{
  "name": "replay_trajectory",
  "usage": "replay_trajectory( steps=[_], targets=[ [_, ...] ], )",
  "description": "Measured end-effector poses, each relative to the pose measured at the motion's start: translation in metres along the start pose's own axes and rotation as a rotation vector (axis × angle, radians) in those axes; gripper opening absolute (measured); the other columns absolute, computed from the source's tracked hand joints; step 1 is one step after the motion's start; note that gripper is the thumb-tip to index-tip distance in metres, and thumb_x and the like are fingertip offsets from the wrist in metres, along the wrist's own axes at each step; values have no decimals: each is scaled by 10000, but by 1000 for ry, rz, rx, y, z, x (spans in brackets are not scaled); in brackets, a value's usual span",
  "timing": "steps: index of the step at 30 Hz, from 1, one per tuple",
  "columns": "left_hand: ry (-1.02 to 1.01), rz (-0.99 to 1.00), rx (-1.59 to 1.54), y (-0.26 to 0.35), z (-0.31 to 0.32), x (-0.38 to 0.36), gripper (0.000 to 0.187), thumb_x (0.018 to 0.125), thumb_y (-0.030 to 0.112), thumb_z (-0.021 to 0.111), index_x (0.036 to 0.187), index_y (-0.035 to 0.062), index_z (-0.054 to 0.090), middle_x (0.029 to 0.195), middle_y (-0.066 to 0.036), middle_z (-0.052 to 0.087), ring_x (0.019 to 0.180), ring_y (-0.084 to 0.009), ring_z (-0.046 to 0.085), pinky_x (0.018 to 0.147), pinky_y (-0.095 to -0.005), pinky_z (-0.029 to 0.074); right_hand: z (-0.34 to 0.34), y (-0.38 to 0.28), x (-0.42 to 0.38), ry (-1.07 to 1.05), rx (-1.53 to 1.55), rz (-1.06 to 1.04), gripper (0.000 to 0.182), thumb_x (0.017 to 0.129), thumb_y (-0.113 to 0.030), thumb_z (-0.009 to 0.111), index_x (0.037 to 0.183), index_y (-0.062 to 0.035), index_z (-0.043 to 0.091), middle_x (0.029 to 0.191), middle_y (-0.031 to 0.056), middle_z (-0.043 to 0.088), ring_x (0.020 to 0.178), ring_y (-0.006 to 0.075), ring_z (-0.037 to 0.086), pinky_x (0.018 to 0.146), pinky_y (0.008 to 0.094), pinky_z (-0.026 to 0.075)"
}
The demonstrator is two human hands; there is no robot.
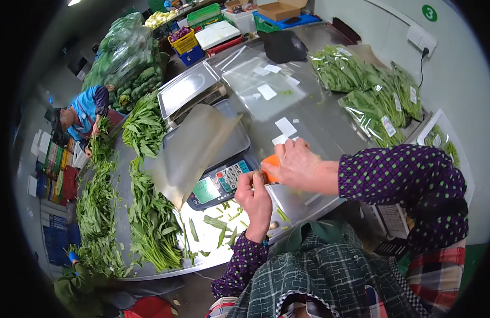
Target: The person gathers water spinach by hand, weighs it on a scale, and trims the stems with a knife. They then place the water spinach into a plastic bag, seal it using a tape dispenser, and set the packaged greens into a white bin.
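My right hand [297,165] is closed around an orange object [270,168], whose kind I cannot make out because the fingers cover much of it. Close beside it, my left hand [255,200] has its fingers pinched together near the orange object; what they hold, if anything, is hidden. Just beyond my hands is a digital scale with a keypad [233,176] and a lit display [205,190]. A translucent brownish plastic sheet [194,146] lies curled over part of the scale. White labels [285,126] lie on the metal table past my right hand.
Leafy green bunches [149,217] cover the table at left, with cut stems [218,221] nearer me. Bagged greens [372,95] are piled at right. A second scale [187,90] stands behind. A co-worker in a blue vest [86,119] handles greens across the table.
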State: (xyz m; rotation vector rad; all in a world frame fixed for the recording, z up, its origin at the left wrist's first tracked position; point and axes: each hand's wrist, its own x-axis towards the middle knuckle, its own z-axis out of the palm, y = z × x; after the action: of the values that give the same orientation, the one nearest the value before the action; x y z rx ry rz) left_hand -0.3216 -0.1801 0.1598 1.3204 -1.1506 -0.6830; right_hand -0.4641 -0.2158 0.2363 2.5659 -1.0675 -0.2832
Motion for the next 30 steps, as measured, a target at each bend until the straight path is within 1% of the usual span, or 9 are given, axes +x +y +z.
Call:
replay_trajectory(
  steps=[6,13,15,19,21,24,26,29,30],
  targets=[
    [143,-33,-465,29,-50,20,136,965,88,491,890,13,577,822,-57,648,764,-95,593,694,-241,476,2,12,-50,458,260,-18,470,780,-156,616,1245,-216,586,850,111,509,694,254,562,539,350,442],
    [95,149,-248,40,-51,23,129,977,101,489,913,21,567,927,-62,643,812,-95,599,704,-225,479,-4,2,-75,178,857,274,675,688,6,593,1329,-195,527,923,117,530,826,285,577,729,355,496],
    [226,600,351,50,-56,35,119,962,83,509,923,-1,584,920,-54,643,778,-72,554,736,-197,434,0,3,-81,135,893,271,666,706,15,579,1344,-167,510,977,124,561,874,289,590,771,342,501],
    [-55,105,-301,68,-56,37,141,927,80,561,826,-18,561,794,-68,644,675,-65,537,633,-210,437,14,8,-87,155,1461,259,628,778,-6,596,1377,-152,472,1077,120,582,933,234,605,865,316,472],
    [-93,165,-209,64,-55,47,159,926,85,567,804,-13,539,729,-60,637,608,-61,523,585,-218,446,11,12,-89,139,1661,229,628,784,25,575,1385,-114,457,1188,126,592,1018,207,604,926,303,452],
    [-83,286,-58,66,-45,62,182,941,102,553,786,11,523,744,-36,645,625,-62,572,568,-216,459,0,17,-94,-171,1811,234,600,796,55,570,1374,-48,449,1318,97,542,1131,154,546,979,293,418],
    [-117,254,-121,73,-43,72,179,938,106,560,793,10,521,751,-37,651,648,-71,590,583,-214,464,2,15,-100,-249,1578,66,577,803,37,591,1361,-32,462,1273,86,575,1110,153,552,972,290,419],
    [-293,140,-293,76,-51,66,188,890,166,636,926,1,552,887,-67,669,782,-121,626,690,-246,493,21,7,-107,-239,1767,95,577,797,23,617,1353,-38,476,1205,72,607,1043,141,575,923,266,445],
    [-458,240,-278,73,-52,59,314,839,222,689,1011,-2,552,961,-88,658,850,-163,627,739,-282,495,19,11,-110,-320,1895,226,566,786,8,640,1331,-28,492,1059,54,643,858,106,602,760,225,497]
  ],
)
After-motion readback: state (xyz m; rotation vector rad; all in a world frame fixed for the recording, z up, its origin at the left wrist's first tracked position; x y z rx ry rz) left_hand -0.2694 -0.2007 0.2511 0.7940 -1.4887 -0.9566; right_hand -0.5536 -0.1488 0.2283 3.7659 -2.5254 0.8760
